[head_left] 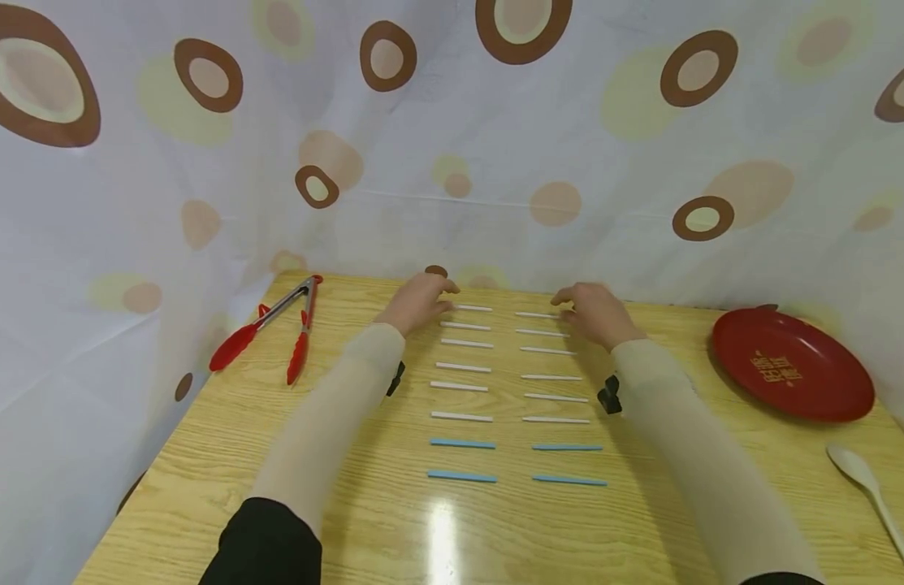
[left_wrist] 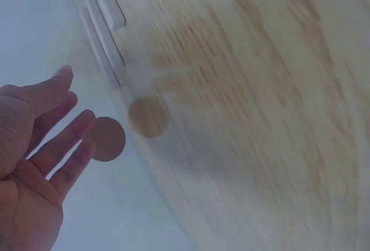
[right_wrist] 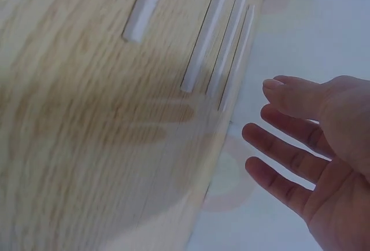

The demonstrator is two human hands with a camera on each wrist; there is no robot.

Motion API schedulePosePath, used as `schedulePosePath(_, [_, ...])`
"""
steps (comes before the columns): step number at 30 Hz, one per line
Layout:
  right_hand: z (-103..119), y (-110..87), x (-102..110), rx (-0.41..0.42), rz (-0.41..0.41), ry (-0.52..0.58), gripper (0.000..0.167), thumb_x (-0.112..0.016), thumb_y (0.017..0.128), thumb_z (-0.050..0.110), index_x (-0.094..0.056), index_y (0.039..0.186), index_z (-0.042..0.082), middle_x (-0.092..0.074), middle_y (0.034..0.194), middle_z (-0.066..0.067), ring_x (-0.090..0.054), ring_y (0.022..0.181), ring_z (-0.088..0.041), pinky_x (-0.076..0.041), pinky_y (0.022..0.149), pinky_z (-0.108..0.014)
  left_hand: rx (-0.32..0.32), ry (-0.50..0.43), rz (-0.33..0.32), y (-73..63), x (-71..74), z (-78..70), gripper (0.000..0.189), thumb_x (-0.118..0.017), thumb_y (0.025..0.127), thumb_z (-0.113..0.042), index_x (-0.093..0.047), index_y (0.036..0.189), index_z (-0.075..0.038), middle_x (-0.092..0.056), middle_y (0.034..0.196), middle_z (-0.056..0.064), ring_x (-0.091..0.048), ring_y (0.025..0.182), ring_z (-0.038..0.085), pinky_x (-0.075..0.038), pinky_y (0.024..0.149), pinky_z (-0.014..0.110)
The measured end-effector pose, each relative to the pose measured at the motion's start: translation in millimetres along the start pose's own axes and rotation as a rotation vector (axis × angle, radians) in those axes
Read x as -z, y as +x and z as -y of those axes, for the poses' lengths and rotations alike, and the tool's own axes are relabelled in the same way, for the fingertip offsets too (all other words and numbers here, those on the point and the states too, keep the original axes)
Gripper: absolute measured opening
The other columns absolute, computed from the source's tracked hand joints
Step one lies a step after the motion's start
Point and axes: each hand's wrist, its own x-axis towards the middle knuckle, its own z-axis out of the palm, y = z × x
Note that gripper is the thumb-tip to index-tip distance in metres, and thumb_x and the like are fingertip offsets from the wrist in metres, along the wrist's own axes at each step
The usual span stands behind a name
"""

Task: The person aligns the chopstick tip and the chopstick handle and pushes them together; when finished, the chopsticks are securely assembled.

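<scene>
My left hand hovers at the far left end of the rearmost white stick in the left column. Its fingers are relaxed and spread, with nothing between them in the left wrist view. Opposite it, my right hand is at the far end of the right column, close to the rearmost white stick. Loosely bent, its fingers hold nothing in the right wrist view. Two columns of thin white sticks lie roughly parallel on the table, with two blue sticks among those nearest me.
Red-tipped tongs lie spread at the back left of the wooden table. On the right are a red plate with gold lettering and a pale spoon. A patterned cloth hangs along the table's back edge.
</scene>
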Motion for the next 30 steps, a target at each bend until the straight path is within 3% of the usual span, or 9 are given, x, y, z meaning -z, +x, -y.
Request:
schedulePosePath(8, [9.7, 11.2, -7.5, 0.025, 0.02, 0.054, 0.027, -0.069, 0.092, 0.001, -0.068, 0.119, -0.004, -0.064, 0.121, -0.023, -0.059, 0.111, -0.04, -0.048, 0.092, -0.052, 0.07, -0.074, 0.04, 8.6, -17.3, 2.4, 0.035, -0.07, 0.094, -0.012, -0.066, 0.129, -0.007, -0.065, 0.124, 0.007, -0.065, 0.105, 0.021, -0.053, 0.086, 0.034])
schedulePosePath(12, [12.8, 18.9, -11.9, 0.03, 0.042, 0.048, 0.027, -0.069, 0.092, 0.002, -0.069, 0.118, -0.003, -0.065, 0.12, -0.022, -0.059, 0.11, -0.038, -0.048, 0.092, -0.05, 0.058, -0.072, 0.055, 15.1, -18.1, 2.0, 0.035, -0.07, 0.094, -0.012, -0.066, 0.129, -0.007, -0.066, 0.124, 0.007, -0.066, 0.103, 0.02, -0.053, 0.087, 0.032])
schedulePosePath(16, [12.8, 23.9, -15.4, -0.023, 0.07, 0.055, 0.024, -0.068, 0.093, 0.004, -0.071, 0.117, 0.0, -0.065, 0.119, -0.02, -0.06, 0.11, -0.036, -0.048, 0.092, -0.05, 0.045, -0.077, 0.069, 21.9, -21.7, 2.2, 0.032, -0.069, 0.095, -0.015, -0.068, 0.126, -0.008, -0.067, 0.121, 0.007, -0.066, 0.101, 0.019, -0.053, 0.086, 0.032])
schedulePosePath(23, [15.9, 26.8, -16.4, -0.087, 0.083, 0.078, 0.022, -0.067, 0.095, 0.009, -0.072, 0.115, 0.001, -0.066, 0.117, -0.019, -0.061, 0.106, -0.036, -0.049, 0.089, -0.051, 0.06, 0.027, 0.04, 29.3, -26.6, 0.0, 0.024, -0.071, 0.093, -0.023, -0.075, 0.115, -0.015, -0.07, 0.115, 0.0, -0.067, 0.096, 0.016, -0.054, 0.08, 0.03])
schedulePosePath(30, [13.7, 28.3, -22.4, -0.078, 0.012, -0.005, 0.01, -0.071, 0.092, 0.008, -0.076, 0.099, 0.002, -0.07, 0.101, -0.015, -0.065, 0.093, -0.033, -0.053, 0.08, -0.048, 0.059, 0.116, 0.026, 30.0, -23.9, -4.3, 0.012, -0.071, 0.093, -0.023, -0.077, 0.101, -0.016, -0.071, 0.102, -0.001, -0.066, 0.087, 0.014, -0.054, 0.074, 0.03])
